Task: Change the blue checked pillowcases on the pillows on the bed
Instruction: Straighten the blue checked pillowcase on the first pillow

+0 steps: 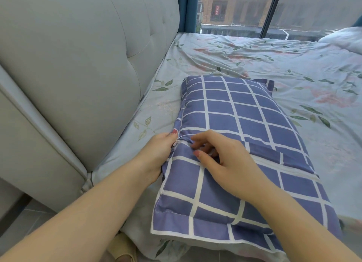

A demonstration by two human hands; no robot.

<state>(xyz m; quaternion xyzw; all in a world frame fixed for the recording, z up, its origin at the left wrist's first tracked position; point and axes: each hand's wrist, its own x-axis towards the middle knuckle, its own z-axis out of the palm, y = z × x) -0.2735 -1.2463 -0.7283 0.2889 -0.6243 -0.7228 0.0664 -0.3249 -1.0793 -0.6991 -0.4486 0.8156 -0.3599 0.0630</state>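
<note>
Blue checked pillowcase [244,124] still on, frame centre; left hand [156,155] and right hand [221,159] pinch its opening; removal barely begun.

She has nothing on her arms: the left forearm [88,208] and right forearm [293,218] run bare from each grip back to the edge of view. At the tip of the left grip [156,152] the left thumbnail [174,131] is painted a glossy pinkish red. On the right grip [225,157] the right thumbnail [196,153] wears a paler pink polish. Well below the left grip, down at floor level, she wears a beige slipper [125,248] with a broad, rounded strap.
</note>
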